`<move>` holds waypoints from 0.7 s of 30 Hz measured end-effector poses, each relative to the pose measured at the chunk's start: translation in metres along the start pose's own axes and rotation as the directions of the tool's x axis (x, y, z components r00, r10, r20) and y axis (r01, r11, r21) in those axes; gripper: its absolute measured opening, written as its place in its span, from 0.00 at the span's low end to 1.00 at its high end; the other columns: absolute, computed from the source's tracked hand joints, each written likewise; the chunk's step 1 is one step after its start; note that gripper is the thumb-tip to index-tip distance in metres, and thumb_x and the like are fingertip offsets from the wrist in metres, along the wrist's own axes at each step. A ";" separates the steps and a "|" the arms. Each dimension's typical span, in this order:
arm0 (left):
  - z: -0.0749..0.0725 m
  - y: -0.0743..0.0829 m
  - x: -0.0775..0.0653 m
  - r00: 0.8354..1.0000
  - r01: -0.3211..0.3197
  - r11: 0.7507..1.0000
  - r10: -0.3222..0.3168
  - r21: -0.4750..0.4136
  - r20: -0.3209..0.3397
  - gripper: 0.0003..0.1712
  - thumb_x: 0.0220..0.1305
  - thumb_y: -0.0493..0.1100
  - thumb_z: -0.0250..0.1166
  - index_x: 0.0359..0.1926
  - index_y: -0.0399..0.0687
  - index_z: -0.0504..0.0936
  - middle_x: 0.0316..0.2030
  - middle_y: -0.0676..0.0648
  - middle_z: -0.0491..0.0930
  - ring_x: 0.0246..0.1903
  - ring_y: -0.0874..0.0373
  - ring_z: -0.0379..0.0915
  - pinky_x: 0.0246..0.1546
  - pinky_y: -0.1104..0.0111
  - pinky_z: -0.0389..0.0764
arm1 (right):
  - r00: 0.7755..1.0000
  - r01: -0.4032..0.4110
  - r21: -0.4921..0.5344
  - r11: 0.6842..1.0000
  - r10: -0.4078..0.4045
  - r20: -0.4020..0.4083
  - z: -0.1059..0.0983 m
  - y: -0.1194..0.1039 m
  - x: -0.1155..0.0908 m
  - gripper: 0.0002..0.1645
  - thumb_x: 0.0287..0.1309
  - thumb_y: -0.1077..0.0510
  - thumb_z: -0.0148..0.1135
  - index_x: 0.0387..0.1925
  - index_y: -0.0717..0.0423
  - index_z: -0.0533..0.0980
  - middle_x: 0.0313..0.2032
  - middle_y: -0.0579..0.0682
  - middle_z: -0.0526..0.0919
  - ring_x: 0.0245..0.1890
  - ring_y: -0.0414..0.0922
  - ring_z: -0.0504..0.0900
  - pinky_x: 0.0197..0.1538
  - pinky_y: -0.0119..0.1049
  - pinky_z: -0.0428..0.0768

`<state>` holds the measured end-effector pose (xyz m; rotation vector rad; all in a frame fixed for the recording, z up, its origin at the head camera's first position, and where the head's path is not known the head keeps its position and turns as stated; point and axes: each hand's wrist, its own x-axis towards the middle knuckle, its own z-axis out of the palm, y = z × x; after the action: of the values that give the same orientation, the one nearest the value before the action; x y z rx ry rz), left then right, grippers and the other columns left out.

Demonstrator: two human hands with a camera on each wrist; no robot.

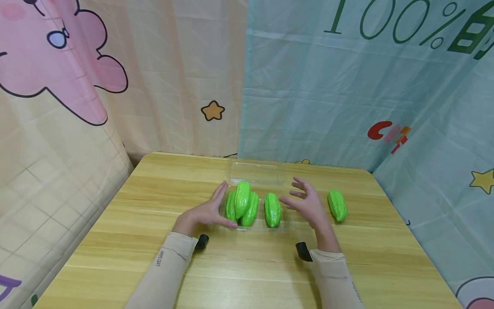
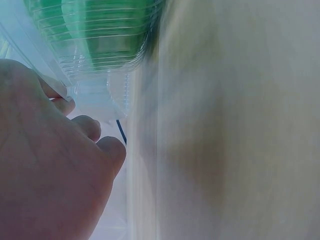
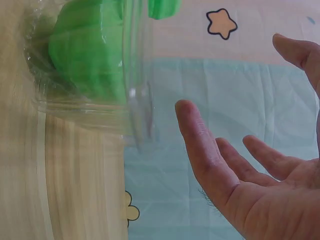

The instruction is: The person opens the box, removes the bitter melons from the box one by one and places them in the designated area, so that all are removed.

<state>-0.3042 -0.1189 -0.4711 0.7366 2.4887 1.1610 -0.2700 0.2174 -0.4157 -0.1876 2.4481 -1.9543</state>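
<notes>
A clear plastic box holds several green ridged star fruits. Three crowd its left half, one on top, and a single one stands at the right. My left hand holds the box at its left end, thumb at the front corner, fingers toward the back. In the left wrist view, that hand's fingertips meet the box's rim. My right hand hovers beside the box's right end, fingers spread and holding nothing. The right wrist view shows a gap between its fingers and the box wall.
The box's clear lid is folded back behind it. Another star fruit lies on the wooden table, to the right of my right hand. Printed curtains hang behind the table and along both sides.
</notes>
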 end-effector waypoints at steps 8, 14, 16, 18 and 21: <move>0.000 -0.001 0.001 1.000 -0.003 1.000 0.003 0.002 0.000 0.85 0.44 0.64 0.81 0.79 0.48 0.23 0.78 0.45 0.18 0.76 0.44 0.21 0.73 0.47 0.43 | 1.000 -0.021 -0.036 0.999 0.022 0.019 0.003 -0.003 -0.002 0.56 0.55 0.54 0.77 0.78 0.51 0.55 0.73 0.59 0.60 0.68 0.60 0.66 0.52 0.49 0.83; 0.000 -0.001 0.000 1.000 -0.006 1.000 0.006 0.001 0.002 0.85 0.44 0.63 0.81 0.79 0.47 0.23 0.78 0.45 0.18 0.76 0.44 0.21 0.73 0.46 0.43 | 0.998 -0.039 -0.081 0.996 0.043 0.048 0.007 -0.003 -0.002 0.58 0.52 0.52 0.79 0.77 0.52 0.55 0.72 0.59 0.62 0.68 0.60 0.67 0.55 0.52 0.81; 0.000 0.000 0.000 1.000 -0.004 1.000 0.004 0.000 0.002 0.85 0.44 0.63 0.81 0.79 0.48 0.23 0.78 0.46 0.18 0.76 0.44 0.21 0.72 0.47 0.43 | 0.997 -0.043 -0.101 0.994 0.050 0.064 0.009 -0.003 -0.002 0.59 0.52 0.51 0.79 0.78 0.52 0.55 0.72 0.60 0.62 0.68 0.61 0.67 0.56 0.53 0.79; 0.000 0.000 0.001 1.000 -0.002 1.000 0.002 -0.001 0.003 0.85 0.44 0.63 0.81 0.79 0.49 0.23 0.78 0.45 0.18 0.76 0.44 0.21 0.73 0.47 0.43 | 0.995 -0.048 -0.123 0.991 0.058 0.080 0.011 -0.002 -0.002 0.59 0.52 0.50 0.79 0.78 0.52 0.55 0.72 0.60 0.62 0.68 0.61 0.67 0.58 0.55 0.78; 0.000 0.001 0.001 1.000 0.000 1.000 0.000 -0.004 0.005 0.85 0.44 0.63 0.82 0.79 0.50 0.22 0.78 0.45 0.17 0.76 0.43 0.21 0.73 0.47 0.43 | 0.993 -0.056 -0.149 0.987 0.071 0.094 0.014 -0.001 -0.002 0.59 0.51 0.49 0.79 0.78 0.51 0.55 0.72 0.62 0.62 0.68 0.62 0.68 0.59 0.57 0.76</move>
<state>-0.3045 -0.1183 -0.4702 0.7380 2.4818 1.1624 -0.2669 0.2041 -0.4176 -0.1988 2.5006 -1.6997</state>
